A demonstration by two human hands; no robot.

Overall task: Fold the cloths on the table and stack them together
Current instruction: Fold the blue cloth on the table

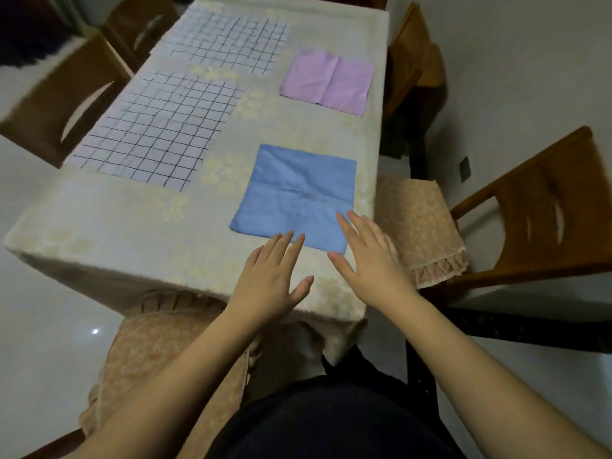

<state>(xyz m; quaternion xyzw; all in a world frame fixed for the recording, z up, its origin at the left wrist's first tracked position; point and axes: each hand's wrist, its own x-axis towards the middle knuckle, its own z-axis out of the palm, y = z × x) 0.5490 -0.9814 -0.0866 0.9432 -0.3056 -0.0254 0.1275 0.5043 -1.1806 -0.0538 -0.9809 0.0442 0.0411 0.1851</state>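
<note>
1. We see a table (109, 223) under a pale floral covering, with four cloths lying flat and unfolded on it, none stacked.
2. The blue cloth (298, 190) lies nearest the person, toward the table's right side. The pink cloth (328, 81) lies beyond it, near the right edge.
3. Two checked cloths occupy the left half: the near checked cloth (155, 134) and the far checked cloth (228, 43), each apart from the others.
4. The left hand (270, 276) is spread flat with straight fingers, its fingertips at the blue cloth's near edge; it holds nothing.
5. The right hand (371, 260) is likewise wide open, fingers extended over the cloth's near right corner, gripping nothing.
6. Wooden chairs (543, 207) stand around the table; one cushioned seat (420, 223) lies just beside the right edge.
</note>
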